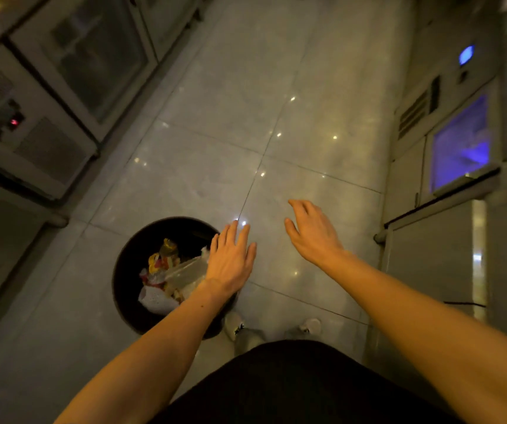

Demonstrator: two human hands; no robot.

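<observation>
Floor point(289, 123) free ahead; cabinets point(62, 87) flank both sides; bin point(125, 266) under left hand point(230, 261)

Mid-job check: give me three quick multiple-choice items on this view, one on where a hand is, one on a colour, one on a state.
1. Where is the left hand?
A. over the right edge of the bin
B. on a cabinet door
C. resting on a countertop

2. What colour is the bin?
A. white
B. black
C. blue

3. What state is the right hand in?
A. gripping a bottle
B. closed in a fist
C. open, holding nothing

Answers:
1 A: the hand overlaps the bin's right rim in the head view.
2 B: its wall shows black around the rubbish inside.
3 C: its fingers are loosely spread over the floor tiles with nothing in them.
</observation>
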